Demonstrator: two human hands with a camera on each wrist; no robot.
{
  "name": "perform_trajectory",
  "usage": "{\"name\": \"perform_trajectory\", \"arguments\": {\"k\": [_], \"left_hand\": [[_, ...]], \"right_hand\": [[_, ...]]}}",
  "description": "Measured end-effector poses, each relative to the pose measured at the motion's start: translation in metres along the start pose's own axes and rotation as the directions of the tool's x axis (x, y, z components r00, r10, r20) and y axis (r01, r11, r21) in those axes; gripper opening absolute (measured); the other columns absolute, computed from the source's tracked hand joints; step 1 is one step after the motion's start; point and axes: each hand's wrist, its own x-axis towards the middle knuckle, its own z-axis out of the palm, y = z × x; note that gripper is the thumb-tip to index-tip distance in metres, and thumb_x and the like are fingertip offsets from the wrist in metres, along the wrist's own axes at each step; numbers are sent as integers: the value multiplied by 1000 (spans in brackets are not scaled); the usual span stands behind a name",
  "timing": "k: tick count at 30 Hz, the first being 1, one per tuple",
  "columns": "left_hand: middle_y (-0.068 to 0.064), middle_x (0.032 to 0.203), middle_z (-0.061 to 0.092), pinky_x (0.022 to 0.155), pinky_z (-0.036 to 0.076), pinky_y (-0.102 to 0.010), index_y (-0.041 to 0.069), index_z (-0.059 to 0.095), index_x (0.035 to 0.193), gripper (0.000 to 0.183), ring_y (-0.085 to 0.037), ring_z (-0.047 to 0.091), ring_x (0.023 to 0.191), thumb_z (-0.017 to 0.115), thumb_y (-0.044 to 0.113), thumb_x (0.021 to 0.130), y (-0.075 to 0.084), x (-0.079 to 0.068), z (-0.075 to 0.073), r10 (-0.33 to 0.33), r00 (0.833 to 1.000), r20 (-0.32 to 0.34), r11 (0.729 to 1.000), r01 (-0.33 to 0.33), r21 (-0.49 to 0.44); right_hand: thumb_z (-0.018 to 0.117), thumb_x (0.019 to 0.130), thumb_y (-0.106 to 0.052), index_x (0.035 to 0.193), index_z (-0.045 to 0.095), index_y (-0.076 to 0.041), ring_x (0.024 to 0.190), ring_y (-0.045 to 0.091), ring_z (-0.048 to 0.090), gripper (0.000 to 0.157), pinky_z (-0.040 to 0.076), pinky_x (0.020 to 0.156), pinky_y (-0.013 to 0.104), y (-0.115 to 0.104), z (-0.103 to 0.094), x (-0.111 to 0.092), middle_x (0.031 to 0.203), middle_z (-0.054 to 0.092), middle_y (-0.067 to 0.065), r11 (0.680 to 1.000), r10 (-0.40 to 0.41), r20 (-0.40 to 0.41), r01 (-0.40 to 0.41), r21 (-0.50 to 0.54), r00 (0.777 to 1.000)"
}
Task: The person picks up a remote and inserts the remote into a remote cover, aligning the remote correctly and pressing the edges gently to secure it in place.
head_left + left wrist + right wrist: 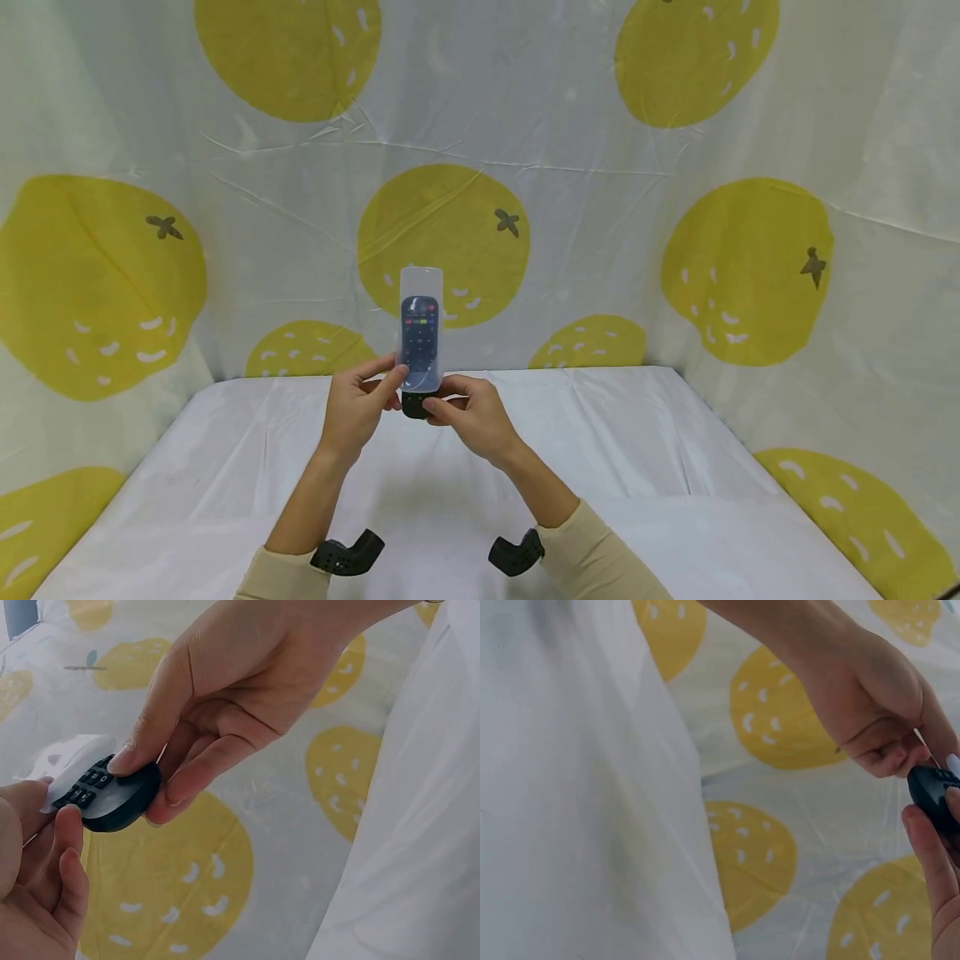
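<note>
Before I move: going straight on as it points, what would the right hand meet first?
Beyond the remote it grips, the right hand would probably meet the left hand first, though depth is unclear.

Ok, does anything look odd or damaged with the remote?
Just one thing: the remote sits only partway in its clear sleeve, lower end poking out below, with empty sleeve beyond its top. No damage stands out.
</note>
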Motion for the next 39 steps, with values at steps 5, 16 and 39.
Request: {"name": "perform_trajectory", "arguments": {"k": [5, 16, 39], "left_hand": [[-23, 113, 71, 61, 55, -25, -6, 72, 124, 30, -14, 61, 57, 75, 6, 96, -2, 0, 2, 5, 1000, 5, 1000, -5, -19], [-22, 113, 72, 60, 55, -25, -5, 72, 124, 32, -16, 60, 55, 76, 8, 96, -5, -1, 3, -7, 1000, 4, 1000, 7, -20], [-16, 108, 72, 51, 48, -27, -4, 73, 124, 32, -17, 56, 51, 77, 9, 95, -14, -3, 12, -5, 999, -35, 1000, 5, -20]], "right_hand": [[71, 97, 1, 119, 69, 9, 87, 30, 76, 24, 62, 77, 37, 1, 0, -1, 104, 70, 17, 1000, 4, -14, -3, 14, 1000], [71, 96, 2, 121, 69, 9, 88, 30, 76, 25, 62, 78, 38, 1, 0, -1, 105, 69, 18, 1000, 12, -29, -11, 29, 1000], [70, 98, 1, 123, 68, 9, 90, 31, 76, 27, 61, 78, 38, 2, -2, 0, 106, 68, 18, 998, 32, -64, -28, 60, 997]]}}
